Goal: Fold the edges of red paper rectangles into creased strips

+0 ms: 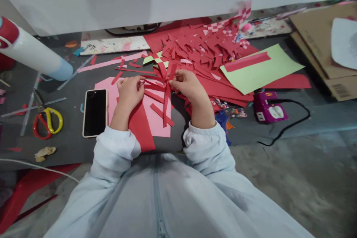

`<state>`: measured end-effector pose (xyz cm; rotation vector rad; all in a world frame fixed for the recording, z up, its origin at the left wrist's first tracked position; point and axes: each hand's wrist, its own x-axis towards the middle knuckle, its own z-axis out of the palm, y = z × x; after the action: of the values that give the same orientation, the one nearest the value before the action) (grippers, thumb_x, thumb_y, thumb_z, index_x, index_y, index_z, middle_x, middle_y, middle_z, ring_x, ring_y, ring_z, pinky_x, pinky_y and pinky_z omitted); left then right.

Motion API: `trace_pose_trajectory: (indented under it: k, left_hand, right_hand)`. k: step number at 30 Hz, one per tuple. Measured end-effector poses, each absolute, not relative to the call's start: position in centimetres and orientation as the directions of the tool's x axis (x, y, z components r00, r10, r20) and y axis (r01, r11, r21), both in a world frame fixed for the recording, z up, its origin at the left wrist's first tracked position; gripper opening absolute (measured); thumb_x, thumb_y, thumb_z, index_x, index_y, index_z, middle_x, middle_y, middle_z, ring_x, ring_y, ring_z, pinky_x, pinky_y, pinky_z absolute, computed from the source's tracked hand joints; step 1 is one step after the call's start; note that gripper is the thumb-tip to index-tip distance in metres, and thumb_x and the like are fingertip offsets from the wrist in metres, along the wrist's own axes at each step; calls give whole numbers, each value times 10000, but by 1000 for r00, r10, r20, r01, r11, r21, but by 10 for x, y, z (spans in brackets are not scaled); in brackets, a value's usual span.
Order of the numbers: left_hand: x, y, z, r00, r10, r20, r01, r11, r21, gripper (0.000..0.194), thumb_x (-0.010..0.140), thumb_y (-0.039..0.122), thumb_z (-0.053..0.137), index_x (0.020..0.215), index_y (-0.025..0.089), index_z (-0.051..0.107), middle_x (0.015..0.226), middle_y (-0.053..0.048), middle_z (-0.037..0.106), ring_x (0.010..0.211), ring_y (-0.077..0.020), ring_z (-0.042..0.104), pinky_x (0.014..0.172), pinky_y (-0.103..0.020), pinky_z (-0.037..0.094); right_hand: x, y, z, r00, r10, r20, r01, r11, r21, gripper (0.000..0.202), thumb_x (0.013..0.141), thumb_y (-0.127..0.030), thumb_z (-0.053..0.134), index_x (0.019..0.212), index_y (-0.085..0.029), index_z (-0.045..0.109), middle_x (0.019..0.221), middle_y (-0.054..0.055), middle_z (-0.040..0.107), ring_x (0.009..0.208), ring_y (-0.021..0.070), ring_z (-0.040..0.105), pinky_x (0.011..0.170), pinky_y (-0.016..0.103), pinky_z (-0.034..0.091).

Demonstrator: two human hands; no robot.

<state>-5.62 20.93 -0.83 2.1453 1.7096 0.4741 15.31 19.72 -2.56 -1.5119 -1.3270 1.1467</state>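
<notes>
Red paper strips (166, 104), crossed nr. far R corner of pink sheet (158, 128), on desk (72, 119). R hand (185, 81): grip clamped on crossing; L hand (131, 87) by strip ends, can't tell if pinched. Best kept flat, snug, w/o creasing.

I look through one head-worn camera, set above the wearer's jacket (139, 204) and aimed forward and steeply down at the dark worktop (71, 143), where I take the phone (95, 113) as my landmark. It is near enough that the left hand (130, 91), just right of the phone, and the right hand (186, 82), farther right, show clearly, yet wide enough to reach the white panel (181, 0) beyond the phone.
</notes>
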Motion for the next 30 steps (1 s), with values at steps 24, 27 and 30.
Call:
trace_pose_trajectory:
  k: [24, 27, 30]
  left_hand:
    - [-55, 206, -5, 185, 978, 96, 790, -206, 577, 290, 869, 149, 482, 1044, 225, 700, 1095, -80, 727, 1120, -287, 592, 1020, -472, 368]
    - [-50, 202, -1, 227, 966, 119, 683, -246, 688, 296, 894, 166, 461, 1066, 210, 697, 1126, -65, 732, 1075, -226, 639, 974, -388, 455]
    - [-44, 196, 2, 306, 952, 17, 396, -144, 907, 303, 956, 324, 461, 1103, 172, 677, 1044, -93, 755, 943, -198, 702, 849, -330, 535]
  right_hand:
    - [164, 190, -4, 142, 980, -141, -176, -116, -978, 234, 638, -294, 729, 828, -230, 608, 701, -46, 594, 540, 78, 488, 475, 223, 418]
    - [155, 190, -5, 166, 973, -158, -226, -118, -967, 279, 582, -300, 777, 791, -226, 608, 676, -48, 618, 544, 84, 519, 492, 226, 461]
    - [146, 189, -5, 185, 975, -125, -228, -81, -970, 258, 580, -306, 787, 747, -219, 610, 670, -42, 647, 569, 95, 576, 531, 231, 509]
